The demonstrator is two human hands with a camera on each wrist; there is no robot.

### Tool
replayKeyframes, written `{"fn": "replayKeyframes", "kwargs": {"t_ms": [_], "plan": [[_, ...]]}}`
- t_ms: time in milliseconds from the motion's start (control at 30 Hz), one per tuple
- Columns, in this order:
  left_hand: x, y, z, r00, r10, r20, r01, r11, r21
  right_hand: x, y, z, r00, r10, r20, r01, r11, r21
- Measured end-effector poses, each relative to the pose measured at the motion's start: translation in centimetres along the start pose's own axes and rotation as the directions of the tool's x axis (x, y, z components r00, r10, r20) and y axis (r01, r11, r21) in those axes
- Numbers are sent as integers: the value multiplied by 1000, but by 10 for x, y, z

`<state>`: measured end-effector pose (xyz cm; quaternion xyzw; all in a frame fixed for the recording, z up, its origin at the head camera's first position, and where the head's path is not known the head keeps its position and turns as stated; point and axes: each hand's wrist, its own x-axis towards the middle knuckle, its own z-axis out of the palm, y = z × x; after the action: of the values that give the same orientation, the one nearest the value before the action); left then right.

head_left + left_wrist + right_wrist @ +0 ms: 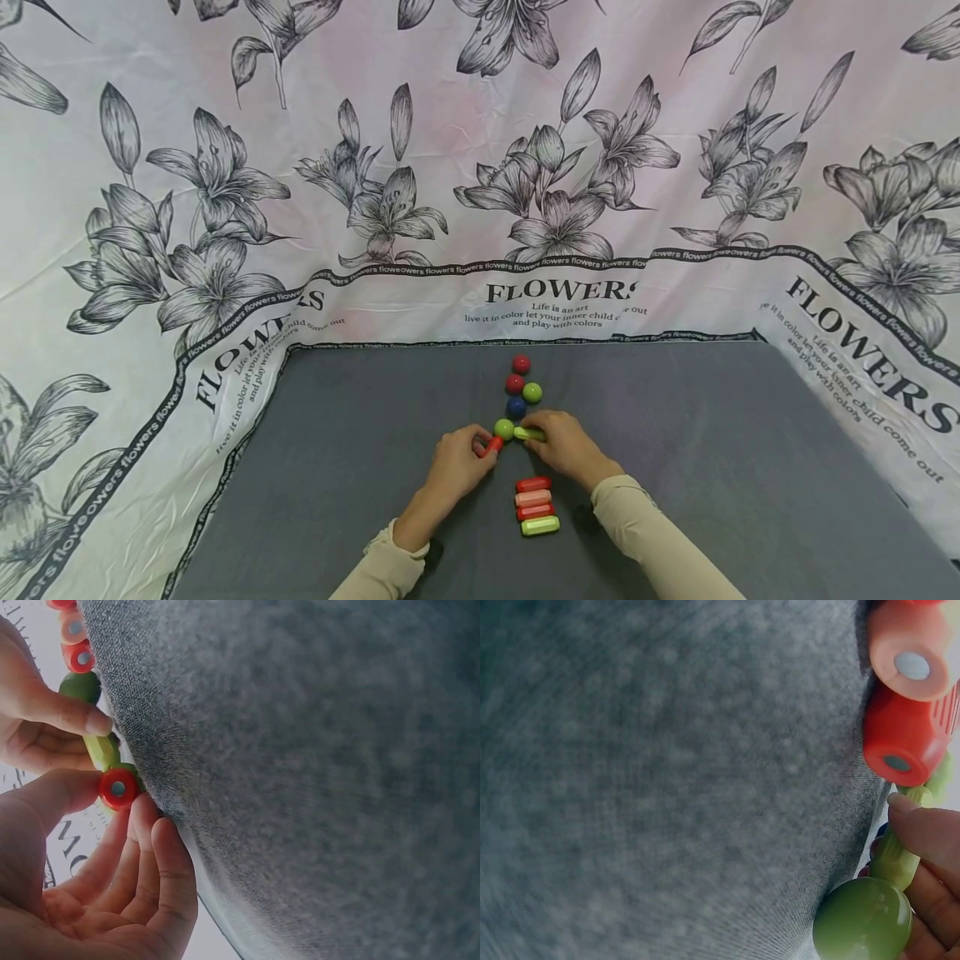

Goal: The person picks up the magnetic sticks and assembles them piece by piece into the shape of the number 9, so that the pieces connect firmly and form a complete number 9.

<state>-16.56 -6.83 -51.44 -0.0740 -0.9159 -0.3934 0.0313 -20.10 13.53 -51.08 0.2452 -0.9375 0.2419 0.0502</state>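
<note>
Red is the round-ended rod (494,444) our left hand (459,461) pinches. Our right hand (567,447) pinches a ribbed green rod (528,434).

Room, as I log it: dark-grey tabletop (337,433), broad lanes outside left hand (459,461) and right hand (566,446). Obstacles: glossy lime ball (504,429) between hands; red, blue and green balls (515,385) beyond; four red, pink and lime faceted plastic bars (533,498) between forearms; white flower-printed fabric drape (555,308), rear.

It's a curtained-off workspace w/ floral cloth (450,108) round grey tbl (337,467)
</note>
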Motion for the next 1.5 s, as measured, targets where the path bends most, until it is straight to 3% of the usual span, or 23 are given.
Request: {"fn": "replayKeyframes", "kwargs": {"t_ms": [467, 1033, 1500], "plan": [[-5, 6, 4, 998, -14, 62, 12, 999, 37, 1, -1, 1, 997, -68, -25, 67, 997, -34], [-6, 13, 6, 993, -64, 99, 57, 996, 73, 0, -5, 3, 1000, -14, 13, 14, 1000, -11], [-5, 13, 7, 994, -48, 98, 40, 995, 88, -2, -5, 3, 1000, -6, 14, 6, 1000, -7]]}}
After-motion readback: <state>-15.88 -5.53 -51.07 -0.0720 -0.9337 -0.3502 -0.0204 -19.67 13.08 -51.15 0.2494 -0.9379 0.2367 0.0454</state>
